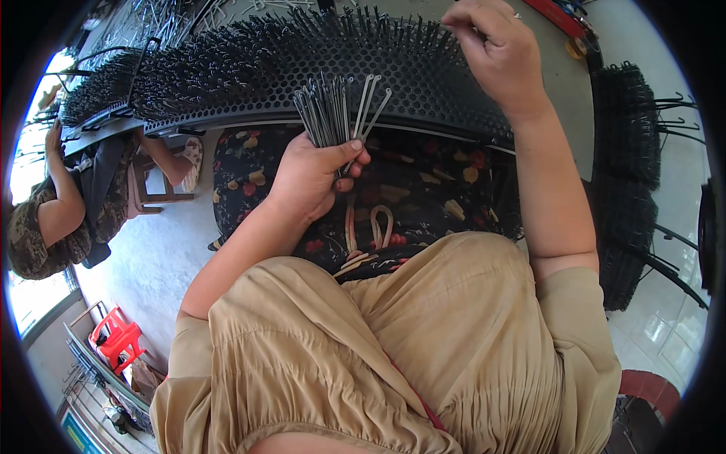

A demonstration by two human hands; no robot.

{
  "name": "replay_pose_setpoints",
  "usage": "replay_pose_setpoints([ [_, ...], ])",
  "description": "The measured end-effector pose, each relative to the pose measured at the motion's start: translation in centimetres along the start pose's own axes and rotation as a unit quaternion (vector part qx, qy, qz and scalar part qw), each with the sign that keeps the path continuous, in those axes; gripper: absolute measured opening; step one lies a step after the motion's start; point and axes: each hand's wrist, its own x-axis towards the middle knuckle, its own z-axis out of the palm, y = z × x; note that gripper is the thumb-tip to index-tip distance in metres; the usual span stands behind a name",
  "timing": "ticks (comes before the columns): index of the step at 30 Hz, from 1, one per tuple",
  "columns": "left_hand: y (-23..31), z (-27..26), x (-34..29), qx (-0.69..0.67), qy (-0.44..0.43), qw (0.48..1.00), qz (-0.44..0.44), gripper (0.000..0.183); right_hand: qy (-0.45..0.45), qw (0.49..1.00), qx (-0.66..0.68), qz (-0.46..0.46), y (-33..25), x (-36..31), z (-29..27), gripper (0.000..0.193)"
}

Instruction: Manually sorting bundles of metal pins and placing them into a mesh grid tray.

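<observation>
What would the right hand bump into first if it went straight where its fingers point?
The right hand points left, so most likely the nearest upright dark rods in the perforated black tray; depth is unclear, and it may already touch them.

We've got strong light at far left: an opening (23, 299), blown out white, can't tell window or door. Below it we see a stretch of grey wall (54, 321). Floor (178, 257) on the left is smooth pale grey. Pale glossy tiles (673, 340) at lower right catch reflections; fisheye bends the joints. Grey-topped bench (571, 125) runs across the top. Wooden stool (170, 198) left of centre, red plastic chair (117, 338) lower left, beside a metal frame (79, 348). We also have a reddish curved rim (656, 387) bottom right, type unclear.
</observation>
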Motion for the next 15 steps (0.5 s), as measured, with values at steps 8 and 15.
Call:
replay_pose_setpoints([
  [8, -0.2, 0.1, 0.0, 0.001, 0.002, 1.000, 0.002, 0.005, 0.002, 0.996, 0.003, 0.088, 0.0, 0.1, -1.0, 0.011],
  [15, -0.1, 0.4, 0.0, 0.014, 0.006, 1.000, -0.003, 0.005, -0.020, 0.994, 0.007, 0.108, 0.4, -0.6, -0.8, 0.013],
])
